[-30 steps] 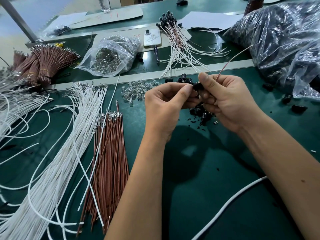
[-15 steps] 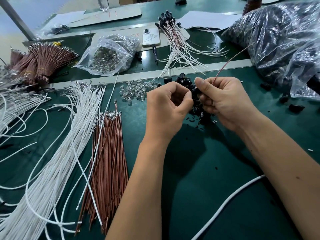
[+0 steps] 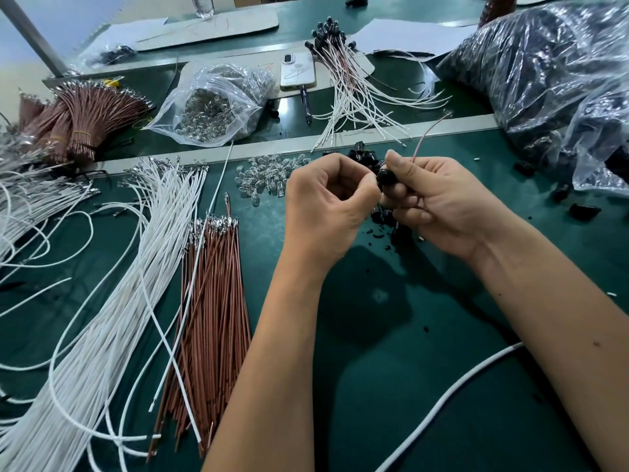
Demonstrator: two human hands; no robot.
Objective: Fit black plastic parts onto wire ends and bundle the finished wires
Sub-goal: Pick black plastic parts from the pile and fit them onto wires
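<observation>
My right hand (image 3: pixel 439 202) pinches a black plastic part (image 3: pixel 387 178) with a thin brown wire (image 3: pixel 429 131) rising from it to the upper right. My left hand (image 3: pixel 326 206) is curled closed right beside the part, its fingertips touching it. Under both hands lies a small pile of loose black parts (image 3: pixel 384 219) on the green mat. Loose brown wires (image 3: pixel 211 301) and white wires (image 3: pixel 112 301) lie to the left. A finished bunch of wires with black ends (image 3: pixel 343 69) lies at the back.
A clear bag of small bulbs (image 3: pixel 211 107) and loose bulbs (image 3: pixel 265 178) sit behind my hands. A big bag of black parts (image 3: pixel 558 76) fills the right back. Tied brown bundles (image 3: pixel 81 120) are at far left, a phone (image 3: pixel 297 71) at the back, a white cable (image 3: pixel 452 400) at front right.
Both hands dropped slightly toward the pile and my left hand curled in tighter against the black part. The brown wire still sticks up from my right hand.
</observation>
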